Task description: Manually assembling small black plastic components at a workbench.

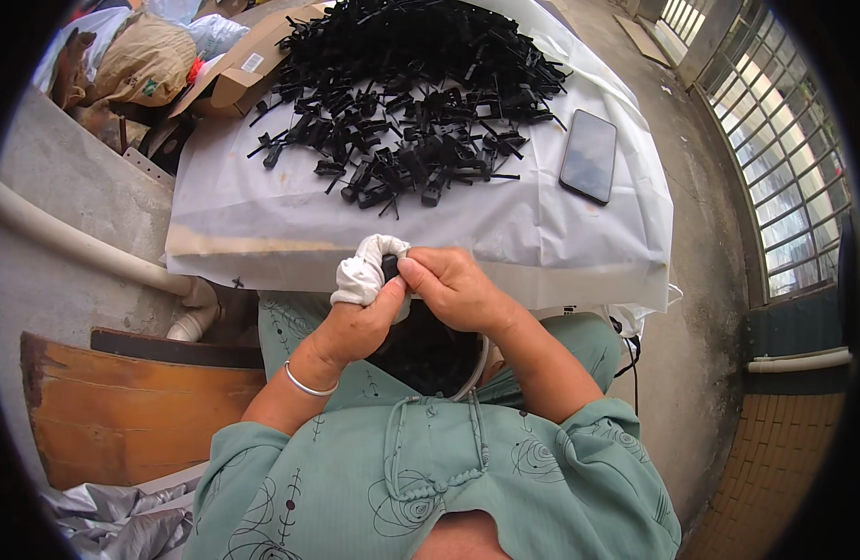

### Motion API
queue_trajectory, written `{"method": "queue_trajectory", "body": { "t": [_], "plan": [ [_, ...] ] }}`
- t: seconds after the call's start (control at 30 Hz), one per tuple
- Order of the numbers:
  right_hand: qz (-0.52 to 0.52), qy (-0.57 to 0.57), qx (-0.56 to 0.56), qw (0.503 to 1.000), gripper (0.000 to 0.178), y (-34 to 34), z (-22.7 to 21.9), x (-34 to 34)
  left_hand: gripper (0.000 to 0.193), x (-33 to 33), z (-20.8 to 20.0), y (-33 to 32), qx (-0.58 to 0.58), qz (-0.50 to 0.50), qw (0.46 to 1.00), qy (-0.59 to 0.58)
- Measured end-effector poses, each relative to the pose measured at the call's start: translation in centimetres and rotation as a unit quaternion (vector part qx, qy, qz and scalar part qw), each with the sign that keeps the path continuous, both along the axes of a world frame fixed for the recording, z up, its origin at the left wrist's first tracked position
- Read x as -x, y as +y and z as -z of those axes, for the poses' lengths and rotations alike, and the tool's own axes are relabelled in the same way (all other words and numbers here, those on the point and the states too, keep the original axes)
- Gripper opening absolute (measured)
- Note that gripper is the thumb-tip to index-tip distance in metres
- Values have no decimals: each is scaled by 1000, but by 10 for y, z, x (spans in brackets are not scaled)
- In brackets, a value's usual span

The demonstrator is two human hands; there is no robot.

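Note:
A small black plastic part [390, 267] sits between my two hands, just off the table's near edge. My left hand [366, 303], its fingers wrapped in a white cloth [360, 276], is closed around the part. The thumb and fingers of my right hand [451, 285] pinch at the part's right side. Beyond my hands, a large heap of similar black plastic parts [420, 65] with thin stems covers the far side of the table, some lying loose toward me. Below my hands, a round container [478, 369] between my knees holds dark pieces.
White sheeting [252, 201] covers the table. A dark-screened phone [588, 157] lies at its right. An opened cardboard box [248, 70] and bags [145, 61] stand at the far left. A pipe [84, 238] runs along the left wall above a wooden board [140, 397]. Barred windows [784, 149] are at right.

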State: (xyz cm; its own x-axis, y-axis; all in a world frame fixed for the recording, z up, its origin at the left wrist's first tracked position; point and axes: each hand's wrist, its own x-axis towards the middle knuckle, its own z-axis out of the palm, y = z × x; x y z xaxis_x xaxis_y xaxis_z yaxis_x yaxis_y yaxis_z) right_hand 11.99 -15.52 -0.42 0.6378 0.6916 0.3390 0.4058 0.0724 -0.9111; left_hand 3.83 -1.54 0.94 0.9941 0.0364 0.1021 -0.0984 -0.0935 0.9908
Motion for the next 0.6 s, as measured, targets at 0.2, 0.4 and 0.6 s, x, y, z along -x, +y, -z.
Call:
{"method": "queue_trajectory", "body": {
  "t": [0.2, 0.4, 0.6],
  "plan": [
    [-73, 31, 81, 994, 24, -6, -13, -9, 27, -2, -12, 3, 133, 44, 979, 150],
    [32, -60, 8, 998, 26, 11, 5, 7, 28, -2, -4, 6, -154, -24, 988, 0],
    [-63, 99, 16, 993, 28, 13, 4, -4, 28, -3, -2, 12, -138, -32, 986, -92]
  ]
}}
